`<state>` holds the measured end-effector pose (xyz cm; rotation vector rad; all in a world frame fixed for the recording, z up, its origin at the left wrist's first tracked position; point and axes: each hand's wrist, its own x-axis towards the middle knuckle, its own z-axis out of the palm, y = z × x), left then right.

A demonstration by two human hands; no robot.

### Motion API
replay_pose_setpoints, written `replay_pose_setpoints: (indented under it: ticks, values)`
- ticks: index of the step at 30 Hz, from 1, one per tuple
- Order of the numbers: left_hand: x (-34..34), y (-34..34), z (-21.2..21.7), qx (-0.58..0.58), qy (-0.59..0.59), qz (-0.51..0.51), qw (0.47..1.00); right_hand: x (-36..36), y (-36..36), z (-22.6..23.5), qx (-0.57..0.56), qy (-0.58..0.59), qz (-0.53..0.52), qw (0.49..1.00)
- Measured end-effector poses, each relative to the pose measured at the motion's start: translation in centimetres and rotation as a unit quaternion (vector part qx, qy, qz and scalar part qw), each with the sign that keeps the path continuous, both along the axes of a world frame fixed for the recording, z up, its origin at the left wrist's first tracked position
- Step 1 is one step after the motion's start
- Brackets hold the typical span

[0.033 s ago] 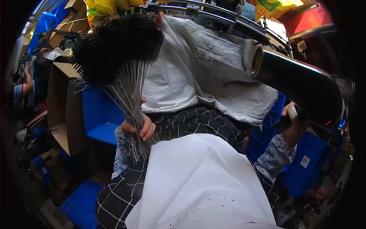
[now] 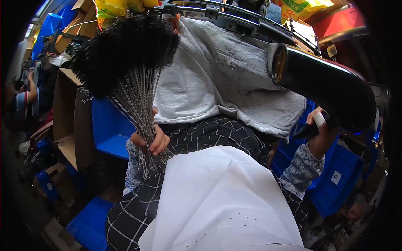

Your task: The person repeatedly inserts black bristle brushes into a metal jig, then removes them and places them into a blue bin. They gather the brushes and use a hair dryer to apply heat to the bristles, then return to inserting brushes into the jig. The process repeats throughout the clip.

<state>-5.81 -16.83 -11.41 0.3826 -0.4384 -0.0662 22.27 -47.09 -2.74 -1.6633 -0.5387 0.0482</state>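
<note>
My left hand (image 2: 153, 140) is closed around the lower wire stems of a thick bundle of twisted-wire brushes (image 2: 138, 96). Their black bristle heads fan out above it, over the edge of a grey-white cloth. Over at the right, my right hand (image 2: 320, 125) is partly hidden behind a curved black duct pipe (image 2: 331, 83). White tape wraps one of its fingers. The fingers are curled, and a dark object (image 2: 305, 132) shows beside them; its kind is too dark to make out.
A grey-white cloth (image 2: 188, 92) drapes from a machine with metal rails (image 2: 234, 19). An open cardboard box (image 2: 69, 121) and a blue bin (image 2: 106, 125) stand left; another blue bin (image 2: 335, 180) is at the right. A person's arm (image 2: 31, 92) appears far left.
The brush heads have tilted and spread a little to the left within my left hand's grip. My right hand has turned slightly, with its taped finger lower and more in view.
</note>
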Motion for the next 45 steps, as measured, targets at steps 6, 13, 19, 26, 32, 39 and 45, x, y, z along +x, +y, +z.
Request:
replay_pose_setpoints:
  ticks: [6,13,19,26,32,39,45]
  values:
    - [-1.1,-0.2,0.6,-0.01,-0.064,-0.016,0.998,-0.7,4.8,1.4,-0.069,0.055,0.099,0.991]
    - [-1.6,-0.6,1.1,0.035,-0.038,-0.026,0.998,-1.9,7.2,0.3,0.02,0.089,0.034,0.995]
    - [-2.2,-0.6,1.6,0.054,0.012,-0.005,0.998,-1.2,5.9,-0.2,-0.122,-0.185,0.043,0.974]
    - [-2.8,-0.7,2.8,0.082,0.085,0.015,0.993,-2.3,8.0,1.4,0.061,0.069,0.013,0.996]
    - [-3.2,-0.3,3.6,0.119,0.138,-0.017,0.983,-2.6,7.3,0.5,0.075,0.067,0.009,0.995]
    - [-3.2,0.6,3.5,0.149,0.133,-0.034,0.979,-1.5,4.5,-0.9,-0.113,-0.157,0.038,0.98]
    - [-4.2,-0.2,3.8,0.131,0.209,0.008,0.969,-0.9,3.6,-1.8,-0.13,-0.2,0.081,0.968]
